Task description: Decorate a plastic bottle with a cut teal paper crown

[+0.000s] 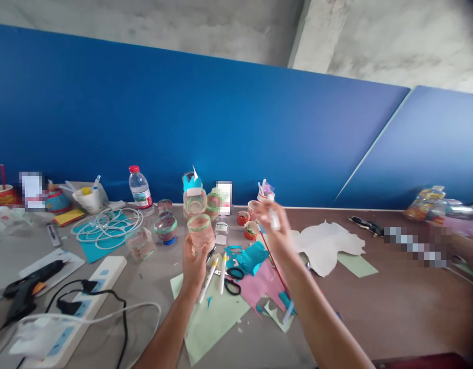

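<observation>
My left hand (193, 264) is wrapped round a clear plastic cup (201, 229) with a greenish rim, held upright above the table. Behind it stands another clear container (194, 202) topped by a blue paper crown (192, 182). My right hand (278, 225) is raised to the right, its fingers closed on a small white object (274, 219) whose kind I cannot make out. Close beside that hand are small red paper cups (251, 230) and a red stick (274, 264). Scissors (233, 281) and white markers (209, 279) lie between my forearms.
Green paper (213, 328), pink paper (259, 284) and blue scraps (249, 256) cover the middle. At left are a power strip (86, 312), a black glue gun (28, 292), coiled white cable (109, 228) and a water bottle (140, 189). Another person's hand (467, 251) shows far right.
</observation>
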### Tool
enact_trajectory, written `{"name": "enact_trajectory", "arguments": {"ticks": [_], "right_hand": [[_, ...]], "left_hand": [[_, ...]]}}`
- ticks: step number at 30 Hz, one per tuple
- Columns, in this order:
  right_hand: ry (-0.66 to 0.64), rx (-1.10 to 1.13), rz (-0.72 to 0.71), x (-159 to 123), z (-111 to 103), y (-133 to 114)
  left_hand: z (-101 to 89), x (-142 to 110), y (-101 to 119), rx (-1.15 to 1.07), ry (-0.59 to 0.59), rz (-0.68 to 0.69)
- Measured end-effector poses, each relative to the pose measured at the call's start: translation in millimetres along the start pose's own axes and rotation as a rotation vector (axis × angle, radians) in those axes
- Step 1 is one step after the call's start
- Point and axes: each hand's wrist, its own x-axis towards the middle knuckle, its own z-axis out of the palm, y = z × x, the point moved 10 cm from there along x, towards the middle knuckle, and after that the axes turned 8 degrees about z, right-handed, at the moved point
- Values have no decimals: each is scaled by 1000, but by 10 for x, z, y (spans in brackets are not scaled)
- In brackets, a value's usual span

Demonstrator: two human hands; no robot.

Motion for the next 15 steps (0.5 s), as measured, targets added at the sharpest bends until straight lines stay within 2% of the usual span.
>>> {"name": "enact_trajectory", "arguments": {"ticks": [3, 5, 8, 11, 15], "right_hand": [[-146, -239, 35, 16, 589, 493], [-133, -285, 16, 54, 773, 671], [-101, -351, -40, 140, 899, 718], [-119, -441, -30, 266, 972, 717], [-87, -432, -1, 469, 897, 714]], "left_hand": [[-88, 63, -19, 53, 51, 30], [-116, 101, -48, 41, 50, 31], [-133, 151, -73, 10, 39, 42], [-168, 182, -74, 20, 67, 67], [-173, 189, -64, 20, 75, 85]]}}
